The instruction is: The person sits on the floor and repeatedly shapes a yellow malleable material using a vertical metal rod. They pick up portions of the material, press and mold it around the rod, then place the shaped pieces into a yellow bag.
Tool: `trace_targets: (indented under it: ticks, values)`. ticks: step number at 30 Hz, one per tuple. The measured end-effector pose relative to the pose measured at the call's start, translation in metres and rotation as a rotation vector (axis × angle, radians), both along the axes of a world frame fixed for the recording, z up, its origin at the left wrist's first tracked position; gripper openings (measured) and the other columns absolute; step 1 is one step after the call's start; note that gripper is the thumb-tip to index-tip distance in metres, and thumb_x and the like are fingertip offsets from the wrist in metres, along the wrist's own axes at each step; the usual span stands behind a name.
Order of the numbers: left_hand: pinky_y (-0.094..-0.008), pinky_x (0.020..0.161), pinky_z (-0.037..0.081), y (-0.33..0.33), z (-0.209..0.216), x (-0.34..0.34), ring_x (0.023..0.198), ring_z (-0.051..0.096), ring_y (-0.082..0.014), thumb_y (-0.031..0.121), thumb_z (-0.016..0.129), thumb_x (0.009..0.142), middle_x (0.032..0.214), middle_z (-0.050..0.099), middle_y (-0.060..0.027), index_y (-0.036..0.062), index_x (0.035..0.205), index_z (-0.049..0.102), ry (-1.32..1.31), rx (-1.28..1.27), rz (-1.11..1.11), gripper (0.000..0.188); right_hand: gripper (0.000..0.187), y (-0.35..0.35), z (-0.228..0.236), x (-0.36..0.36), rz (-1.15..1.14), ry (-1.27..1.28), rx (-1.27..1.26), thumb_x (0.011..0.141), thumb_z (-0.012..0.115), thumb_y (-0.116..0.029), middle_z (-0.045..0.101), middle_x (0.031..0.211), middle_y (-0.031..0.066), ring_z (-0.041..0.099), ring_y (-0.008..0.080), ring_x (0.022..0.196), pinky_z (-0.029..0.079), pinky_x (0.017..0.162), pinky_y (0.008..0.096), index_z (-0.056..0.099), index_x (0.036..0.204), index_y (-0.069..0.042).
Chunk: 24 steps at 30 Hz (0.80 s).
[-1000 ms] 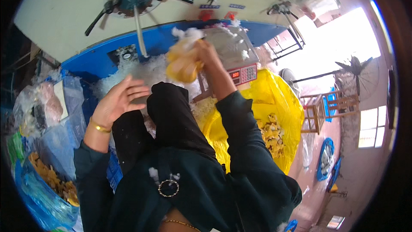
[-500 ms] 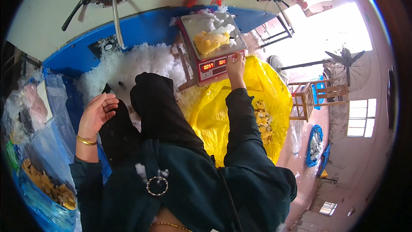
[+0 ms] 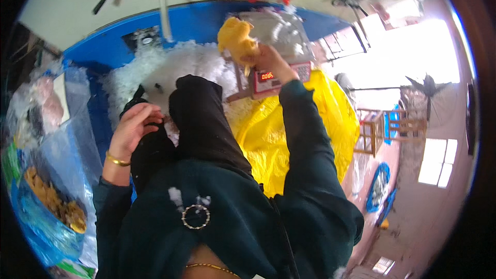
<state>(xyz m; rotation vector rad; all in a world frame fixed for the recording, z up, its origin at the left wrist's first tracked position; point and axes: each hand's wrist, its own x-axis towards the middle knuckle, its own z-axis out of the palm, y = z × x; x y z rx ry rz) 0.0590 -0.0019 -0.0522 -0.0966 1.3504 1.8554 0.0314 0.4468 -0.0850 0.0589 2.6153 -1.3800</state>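
My right hand [image 3: 269,62] grips a yellow plush toy skin [image 3: 236,40] and holds it up at the left edge of a red digital scale [image 3: 283,78]. The toy hides part of the scale's pan and display. Tufts of white stuffing lie on the clear-covered pan [image 3: 271,31]. My left hand [image 3: 133,129] hangs over my left thigh, its fingers loosely bent and nothing in them. Loose white fibre stuffing [image 3: 170,62] is heaped in front of my knees.
A large yellow bag [image 3: 268,160] stands right of my legs, under the scale. At the left are clear plastic bags [image 3: 67,139] and a blue bag of tan plush pieces [image 3: 51,201]. A metal nozzle [image 3: 164,15] juts from the machine above the blue trough [image 3: 199,23].
My right hand has left the scale's front right corner and lifted the yellow plush toy off the pan to the left. The view has shifted slightly; my left hand remains over my thigh.
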Motion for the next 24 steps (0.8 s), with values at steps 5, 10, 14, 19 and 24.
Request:
trace_targets:
  ticks: [5,10,14,19,24]
  values:
    - [-0.0294,0.076,0.053,0.045,0.026,-0.003,0.094,0.060,-0.0165,0.020,0.052,0.097,0.121,0.054,-0.0123,0.0087,0.141,0.028,0.333,0.105,-0.048,0.052,0.032,-0.153,0.075,0.019,0.223,-0.028,-0.470,0.088,0.066,-0.027,0.062,0.079,0.0064,0.057,0.0134,0.069,0.046,0.061,0.0307,0.060,0.106,-0.001]
    - [-0.0237,0.058,0.056,0.088,0.057,-0.064,0.082,0.062,-0.0139,0.029,0.051,0.098,0.110,0.054,-0.0109,0.0051,0.136,0.026,0.518,0.075,0.209,0.051,0.031,-0.205,0.098,-0.043,-0.067,0.457,-0.097,0.091,0.061,-0.026,0.060,0.073,0.0255,0.061,0.0411,0.070,0.046,0.058,0.0418,0.052,0.085,0.004]
    - [-0.0237,0.054,0.055,0.102,0.065,-0.106,0.077,0.063,-0.0130,0.035,0.051,0.097,0.109,0.054,-0.0114,0.0028,0.130,0.029,0.555,0.051,0.214,0.051,0.035,-0.220,0.103,-0.077,-0.242,0.554,-0.148,0.092,0.060,-0.027,0.059,0.070,0.0238,0.062,0.0353,0.060,0.047,0.052,0.0394,0.050,0.083,0.005]
    - [-0.0230,0.057,0.055,0.100,0.057,-0.085,0.080,0.064,-0.0134,0.037,0.053,0.096,0.104,0.058,-0.0094,0.0020,0.129,0.033,0.648,0.033,0.244,0.052,0.035,-0.226,0.103,-0.048,-0.274,0.471,-0.252,0.092,0.061,-0.027,0.059,0.068,0.0206,0.060,0.0249,0.053,0.046,0.047,0.0351,0.051,0.084,0.005]
    - [-0.0241,0.059,0.056,0.088,0.076,-0.072,0.078,0.064,-0.0143,0.031,0.057,0.094,0.099,0.060,-0.0080,0.0013,0.123,0.045,0.653,0.087,0.207,0.044,0.026,-0.224,0.088,-0.042,-0.264,0.480,-0.292,0.091,0.062,-0.024,0.063,0.078,0.0130,0.062,0.0198,0.068,0.048,0.057,0.0332,0.056,0.097,0.000]
